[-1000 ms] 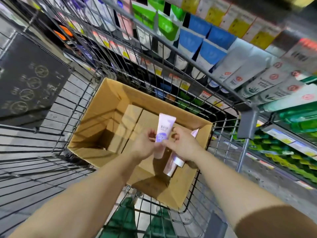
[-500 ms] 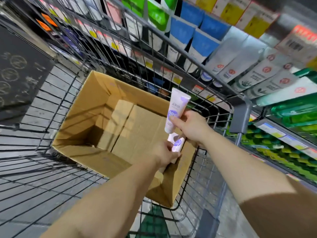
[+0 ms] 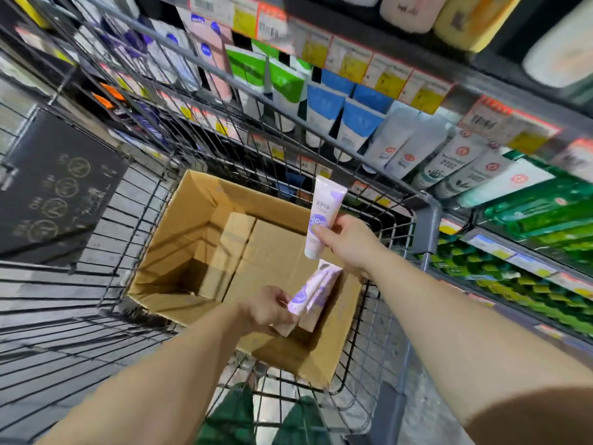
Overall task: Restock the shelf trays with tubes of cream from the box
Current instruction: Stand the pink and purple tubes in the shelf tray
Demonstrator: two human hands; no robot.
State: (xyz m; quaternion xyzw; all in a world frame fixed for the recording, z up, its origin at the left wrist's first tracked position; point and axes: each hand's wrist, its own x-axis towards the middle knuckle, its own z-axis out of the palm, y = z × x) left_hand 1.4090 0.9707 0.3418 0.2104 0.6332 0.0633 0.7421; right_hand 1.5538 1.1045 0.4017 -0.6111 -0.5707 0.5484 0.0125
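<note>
1. Nearest the viewer, two bare forearms reach out over a wire cart point(image 3: 378, 354); green trouser legs point(image 3: 237, 415) show through its mesh below.
2. The left hand point(image 3: 266, 311) is curled round the lower ends of a small bunch of lilac tubes point(image 3: 309, 292). They lie slanted over the near right corner of the cardboard box point(image 3: 179, 252), just inside its near edge. How many tubes it holds I cannot tell.
3. The right hand point(image 3: 348, 240) pinches a single white and lilac tube point(image 3: 322, 220) between thumb and fingers, gripping its lower half. The tube stands nearly upright, flat crimped end up, above the box's right edge.
4. The two hands are near each other but apart, the right higher and further out.
5. The box sits open in the cart, flaps folded down inside, smaller brown cartons point(image 3: 231, 248) resting on its bottom.
6. Past the cart's far rail, the shelf point(image 3: 426, 88) carries rows of tubes: green and white, blue and white, then white with red marks, with yellow price labels along its edge.
7. A dark board point(image 3: 54, 187) with round marks leans at the cart's left side.
</note>
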